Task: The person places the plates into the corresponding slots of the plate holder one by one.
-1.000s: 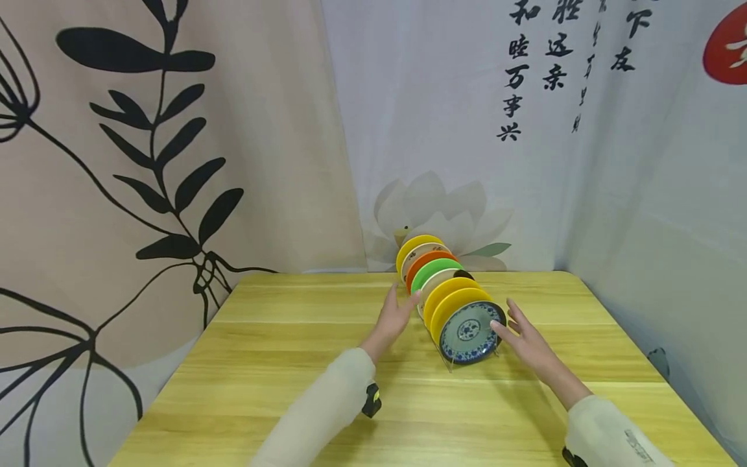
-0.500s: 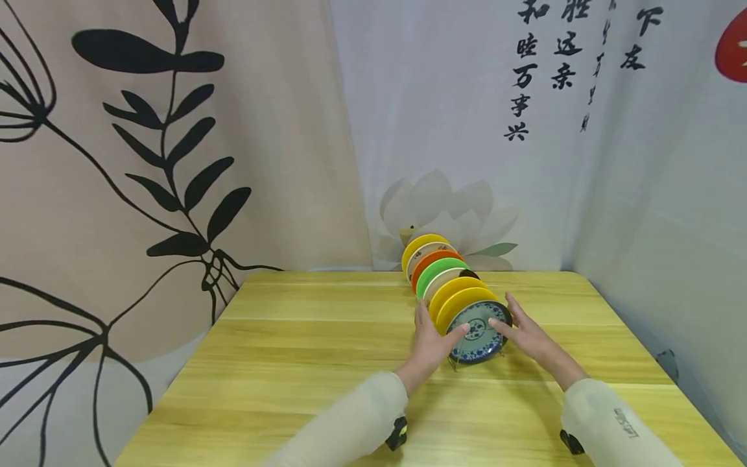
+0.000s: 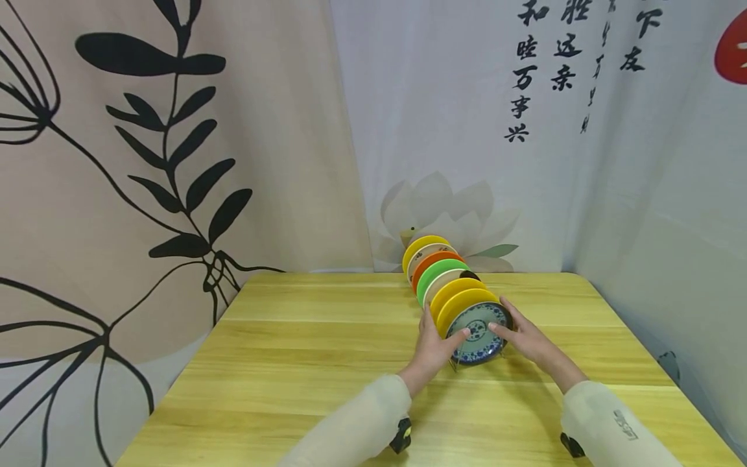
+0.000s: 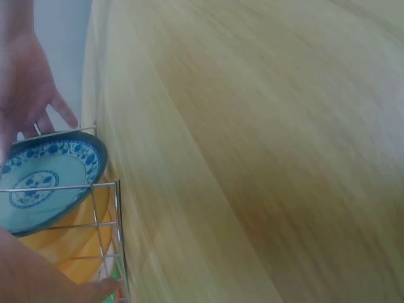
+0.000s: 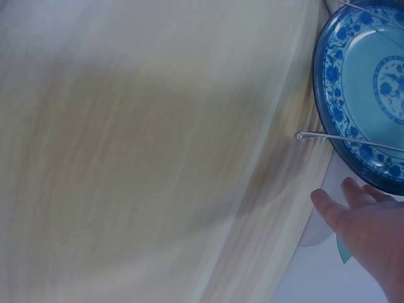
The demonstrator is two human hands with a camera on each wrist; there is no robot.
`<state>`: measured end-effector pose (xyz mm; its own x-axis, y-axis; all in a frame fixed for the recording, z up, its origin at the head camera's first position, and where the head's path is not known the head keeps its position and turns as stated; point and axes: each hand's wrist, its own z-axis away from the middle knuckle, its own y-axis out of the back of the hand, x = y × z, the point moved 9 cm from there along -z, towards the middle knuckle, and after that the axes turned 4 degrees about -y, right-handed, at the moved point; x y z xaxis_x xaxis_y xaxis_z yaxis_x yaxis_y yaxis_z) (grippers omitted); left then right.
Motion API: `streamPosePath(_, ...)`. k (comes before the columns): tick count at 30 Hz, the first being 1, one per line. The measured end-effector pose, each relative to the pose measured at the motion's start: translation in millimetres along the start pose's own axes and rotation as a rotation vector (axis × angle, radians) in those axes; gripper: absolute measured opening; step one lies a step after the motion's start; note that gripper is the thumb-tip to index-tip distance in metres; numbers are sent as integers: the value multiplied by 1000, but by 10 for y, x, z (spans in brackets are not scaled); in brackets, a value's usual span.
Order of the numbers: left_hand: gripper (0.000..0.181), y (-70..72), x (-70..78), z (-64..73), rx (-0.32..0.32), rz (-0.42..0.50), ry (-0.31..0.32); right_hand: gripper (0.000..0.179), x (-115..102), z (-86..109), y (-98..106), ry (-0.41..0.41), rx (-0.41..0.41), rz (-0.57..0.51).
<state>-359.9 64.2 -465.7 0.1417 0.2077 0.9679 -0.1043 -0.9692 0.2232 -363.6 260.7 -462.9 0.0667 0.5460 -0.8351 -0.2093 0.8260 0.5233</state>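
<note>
A blue-and-white patterned plate [image 3: 475,344] stands at the front of a row of upright plates in a wire rack [image 4: 118,218]. My left hand [image 3: 428,347] is at its left side, thumb overlapping the plate's face and fingers reaching back along the row. On the other side, my right hand [image 3: 528,337] has its thumb over the face and its straight fingers by the right rim. In the right wrist view those fingers [image 5: 353,221] are extended, close to the dark rim. Behind the front plate stand yellow plates [image 3: 461,299], then a cream one, a green plate [image 3: 434,270] and an orange plate [image 3: 428,263].
The rack stands on a wooden table [image 3: 303,350], its row running back toward the curtain [image 3: 443,130] printed with writing and a lotus. A yellow plate [image 3: 417,245] ends the row at the back. Another curtain hangs at the right beyond the table edge.
My left hand has moved right and toward me, from beside the middle plates to the front plate. The right hand has shifted slightly inward at the rim. The plates stay in the rack.
</note>
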Motion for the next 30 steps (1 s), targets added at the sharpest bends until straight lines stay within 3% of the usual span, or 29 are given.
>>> streamPosePath(8,109,94,-83,-65,-75,-6,11,92,-53,57,-109,8,-1,-63)
streamPosePath(15,96,299,-117,-143,-166,10,-21,88,-164,82,-324,-12,42,-78)
streamPosePath(22,94,572,-253,-212,-216,-11,46,84,-269,75,-545,-49,123,-90)
streamPosePath(30,92,619,-326,-232,-233,-1,89,83,-313,102,-587,-64,155,-91)
